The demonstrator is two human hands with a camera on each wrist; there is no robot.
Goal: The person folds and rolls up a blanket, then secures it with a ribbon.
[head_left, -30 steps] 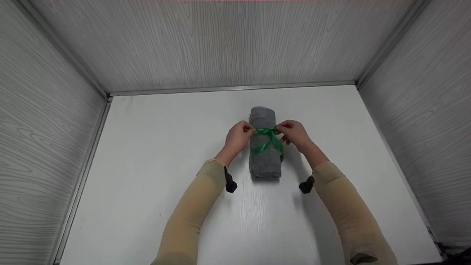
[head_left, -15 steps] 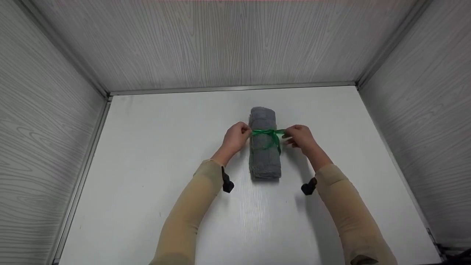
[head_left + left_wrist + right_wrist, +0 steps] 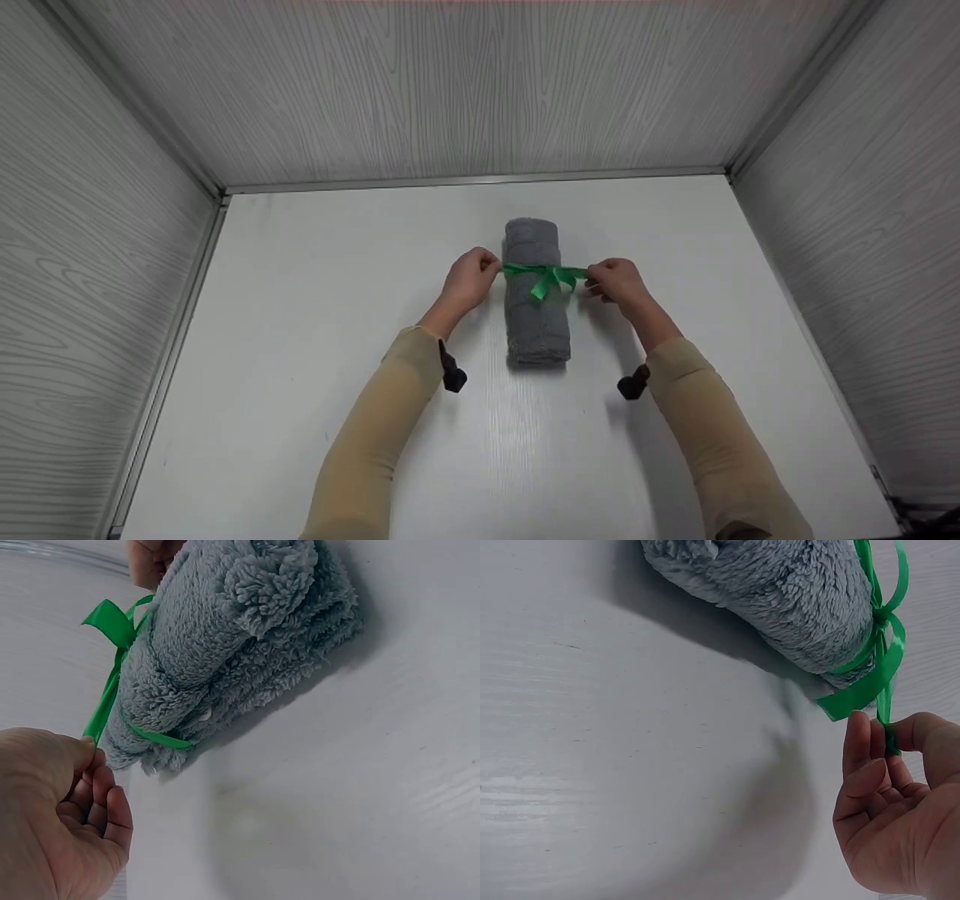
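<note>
A rolled grey towel (image 3: 535, 315) lies lengthwise in the middle of the white table (image 3: 300, 337). A green ribbon (image 3: 546, 274) is tied round its middle, with a knot on top. My left hand (image 3: 470, 277) pinches one ribbon end at the towel's left side. My right hand (image 3: 616, 280) pinches the other end at the right side. The ribbon runs taut between both hands. In the left wrist view the fluffy towel (image 3: 225, 645) fills the top, and the ribbon (image 3: 105, 690) leads to my left hand (image 3: 60, 810). In the right wrist view the ribbon (image 3: 881, 667) reaches my right hand (image 3: 892, 802).
Grey wood-grain walls (image 3: 450, 90) close in the table at the back and on both sides. A metal rail (image 3: 472, 181) runs along the back edge. Black wrist cameras (image 3: 452, 373) hang under both sleeves.
Both hands have moved apart, pulling the ribbon ends outward. The loose loops over the towel have shrunk into a small tight knot.
</note>
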